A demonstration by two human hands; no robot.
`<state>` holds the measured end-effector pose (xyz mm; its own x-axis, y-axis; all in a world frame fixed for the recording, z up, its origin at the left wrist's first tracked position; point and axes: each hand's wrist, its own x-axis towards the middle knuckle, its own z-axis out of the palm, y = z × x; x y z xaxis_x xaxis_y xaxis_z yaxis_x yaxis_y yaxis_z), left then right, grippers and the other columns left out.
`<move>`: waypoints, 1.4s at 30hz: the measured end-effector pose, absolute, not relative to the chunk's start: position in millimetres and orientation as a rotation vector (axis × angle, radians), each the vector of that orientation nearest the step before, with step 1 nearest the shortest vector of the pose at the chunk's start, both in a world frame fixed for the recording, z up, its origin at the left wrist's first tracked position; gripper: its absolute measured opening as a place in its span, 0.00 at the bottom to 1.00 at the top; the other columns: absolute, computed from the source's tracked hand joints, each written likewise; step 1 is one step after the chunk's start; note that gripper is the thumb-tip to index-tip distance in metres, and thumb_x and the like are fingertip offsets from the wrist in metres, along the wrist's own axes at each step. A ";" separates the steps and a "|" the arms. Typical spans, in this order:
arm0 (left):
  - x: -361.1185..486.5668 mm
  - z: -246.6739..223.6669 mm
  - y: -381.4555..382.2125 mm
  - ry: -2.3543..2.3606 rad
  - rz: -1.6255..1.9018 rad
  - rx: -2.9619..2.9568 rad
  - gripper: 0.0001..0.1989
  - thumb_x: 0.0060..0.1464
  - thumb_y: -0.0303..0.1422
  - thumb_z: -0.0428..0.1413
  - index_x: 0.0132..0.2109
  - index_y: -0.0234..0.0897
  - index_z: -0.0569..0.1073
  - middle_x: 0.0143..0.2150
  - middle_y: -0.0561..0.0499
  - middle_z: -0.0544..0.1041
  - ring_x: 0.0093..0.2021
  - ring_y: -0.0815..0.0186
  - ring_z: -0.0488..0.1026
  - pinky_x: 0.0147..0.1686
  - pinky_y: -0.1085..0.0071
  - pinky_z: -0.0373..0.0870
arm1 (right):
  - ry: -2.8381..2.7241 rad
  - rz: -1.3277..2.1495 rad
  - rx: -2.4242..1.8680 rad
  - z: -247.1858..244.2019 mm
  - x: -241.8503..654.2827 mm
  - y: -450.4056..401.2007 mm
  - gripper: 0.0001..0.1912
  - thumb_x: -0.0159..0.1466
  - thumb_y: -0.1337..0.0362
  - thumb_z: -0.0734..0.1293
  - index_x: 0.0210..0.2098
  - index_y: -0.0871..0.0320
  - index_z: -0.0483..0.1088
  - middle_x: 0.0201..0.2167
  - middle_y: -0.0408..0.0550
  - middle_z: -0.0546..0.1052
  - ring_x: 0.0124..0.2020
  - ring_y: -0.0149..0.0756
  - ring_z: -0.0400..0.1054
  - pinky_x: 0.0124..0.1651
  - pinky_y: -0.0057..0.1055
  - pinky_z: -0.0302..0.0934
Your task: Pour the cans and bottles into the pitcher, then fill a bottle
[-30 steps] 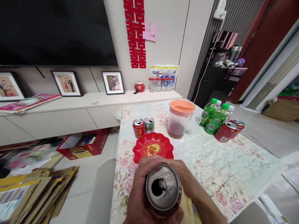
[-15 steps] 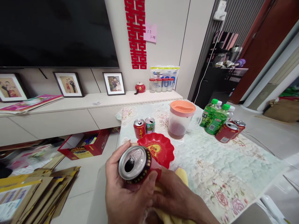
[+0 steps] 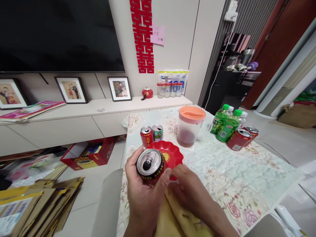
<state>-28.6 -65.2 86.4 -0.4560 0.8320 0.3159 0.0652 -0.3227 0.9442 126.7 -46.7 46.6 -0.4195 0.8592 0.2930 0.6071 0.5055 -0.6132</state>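
Note:
My left hand is wrapped around an opened red drink can, its silver top tilted toward me. Close against the can's lower right side, my right hand is closed on a yellow cloth that hangs down below both hands. Just behind the held can lies a red scalloped plate with a gold emblem, partly covered by the can and fingers. Beyond it stand another opened red can and a green can, side by side.
On the flowered tablecloth stands a clear pitcher with an orange lid and some dark liquid. Green bottles and red cans are grouped at the right. Flattened cardboard and a red box lie on the floor at left.
The held can has moved slightly right and away from me, and its top faces me less directly. My right hand has shifted right, and more of the yellow cloth shows below it.

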 end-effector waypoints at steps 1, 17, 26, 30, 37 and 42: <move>-26.6 85.5 -64.3 1.346 1.825 1.194 0.42 0.47 0.43 0.72 0.65 0.42 0.64 0.60 0.42 0.73 0.52 0.56 0.79 0.46 0.66 0.81 | -2.118 0.539 -1.185 47.7 131.7 -45.9 0.09 0.67 0.73 0.62 0.41 0.56 0.70 0.41 0.48 0.76 0.43 0.40 0.70 0.45 0.37 0.68; 14.0 58.6 -54.0 1.011 1.668 1.487 0.41 0.54 0.46 0.68 0.68 0.42 0.60 0.66 0.38 0.69 0.64 0.47 0.72 0.56 0.57 0.77 | -1.873 0.616 -1.033 70.0 157.6 -52.6 0.44 0.65 0.67 0.71 0.76 0.48 0.51 0.71 0.50 0.64 0.69 0.46 0.63 0.69 0.43 0.64; 24.1 19.6 -64.1 1.150 1.421 1.959 0.33 0.65 0.35 0.57 0.71 0.42 0.53 0.68 0.35 0.62 0.68 0.47 0.66 0.59 0.48 0.75 | -1.311 0.520 -1.291 56.0 228.3 -32.8 0.51 0.57 0.52 0.80 0.73 0.54 0.57 0.69 0.56 0.66 0.67 0.53 0.64 0.70 0.52 0.59; 32.4 0.9 -71.2 1.093 1.328 2.079 0.29 0.65 0.30 0.52 0.70 0.43 0.55 0.66 0.37 0.66 0.67 0.51 0.68 0.61 0.49 0.75 | -1.042 0.237 -1.410 48.4 283.4 -23.7 0.50 0.52 0.49 0.81 0.69 0.56 0.63 0.60 0.58 0.74 0.53 0.52 0.74 0.61 0.52 0.66; 34.5 -16.4 -69.8 1.149 1.307 2.178 0.24 0.64 0.29 0.50 0.65 0.43 0.62 0.62 0.40 0.72 0.61 0.54 0.74 0.57 0.55 0.78 | -0.807 -0.019 -1.588 15.3 372.9 -3.4 0.41 0.49 0.48 0.77 0.58 0.59 0.70 0.49 0.55 0.78 0.44 0.49 0.74 0.51 0.46 0.69; 30.3 -21.0 -67.1 1.143 1.314 2.254 0.22 0.64 0.31 0.53 0.64 0.42 0.65 0.59 0.41 0.76 0.59 0.55 0.77 0.55 0.59 0.79 | -0.828 -0.062 -1.673 -3.9 409.4 10.3 0.37 0.49 0.49 0.75 0.54 0.60 0.71 0.48 0.56 0.77 0.45 0.49 0.72 0.54 0.49 0.65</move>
